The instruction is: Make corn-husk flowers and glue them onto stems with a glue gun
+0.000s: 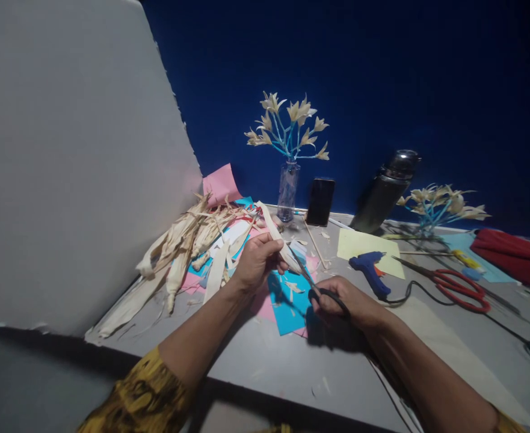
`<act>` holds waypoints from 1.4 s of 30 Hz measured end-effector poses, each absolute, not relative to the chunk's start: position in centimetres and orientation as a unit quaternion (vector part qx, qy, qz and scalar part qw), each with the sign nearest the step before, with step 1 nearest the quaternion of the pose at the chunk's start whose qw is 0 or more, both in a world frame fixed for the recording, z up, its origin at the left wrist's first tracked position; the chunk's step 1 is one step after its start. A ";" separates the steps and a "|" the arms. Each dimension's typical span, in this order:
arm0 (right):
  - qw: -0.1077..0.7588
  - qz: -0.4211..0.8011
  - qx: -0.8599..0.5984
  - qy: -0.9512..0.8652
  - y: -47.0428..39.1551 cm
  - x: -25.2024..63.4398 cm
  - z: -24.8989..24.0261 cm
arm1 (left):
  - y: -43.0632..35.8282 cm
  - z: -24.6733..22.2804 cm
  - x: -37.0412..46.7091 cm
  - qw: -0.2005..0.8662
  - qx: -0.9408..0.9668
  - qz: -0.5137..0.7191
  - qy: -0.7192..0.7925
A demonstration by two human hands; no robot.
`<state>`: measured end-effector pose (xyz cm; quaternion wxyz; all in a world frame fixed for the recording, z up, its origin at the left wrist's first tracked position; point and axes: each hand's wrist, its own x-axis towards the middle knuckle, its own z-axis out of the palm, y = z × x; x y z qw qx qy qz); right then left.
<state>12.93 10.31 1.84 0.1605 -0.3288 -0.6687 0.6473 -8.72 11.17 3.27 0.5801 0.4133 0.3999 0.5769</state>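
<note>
Between the thumb and fingers of my left hand (259, 263) is a pale strip of corn husk (271, 224), its upper end pointing toward the vase. My right hand (340, 300) grips black-handled scissors (334, 299), whose blades meet the lower end of the strip. Beneath them lies a blue sheet of paper (287, 313) with small husk scraps (294, 287) on it. To the left of my left hand, dried corn husks (181, 258) are heaped over coloured papers.
A glass vase (287, 189) of husk flowers (294, 114) stands behind, beside an upright phone (320, 201). At right are a flask (385, 192), a blue glue gun (370, 270) with its cord, red-handled scissors (461, 288), more husk flowers (440, 201) and a red cloth (515, 255). A white wall (84, 168) bounds the left.
</note>
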 end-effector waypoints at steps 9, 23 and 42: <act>0.153 0.641 -0.325 -0.678 10.6 13.1 1.2 | 11.2 3.7 -8.9 0.588 0.404 0.580 0.394; 0.158 0.656 -0.339 -0.656 10.0 12.7 2.1 | 11.0 3.8 -9.1 0.588 0.412 0.581 0.385; 0.167 0.655 -0.353 -0.647 10.1 12.7 1.7 | 11.0 3.7 -8.9 0.583 0.406 0.600 0.368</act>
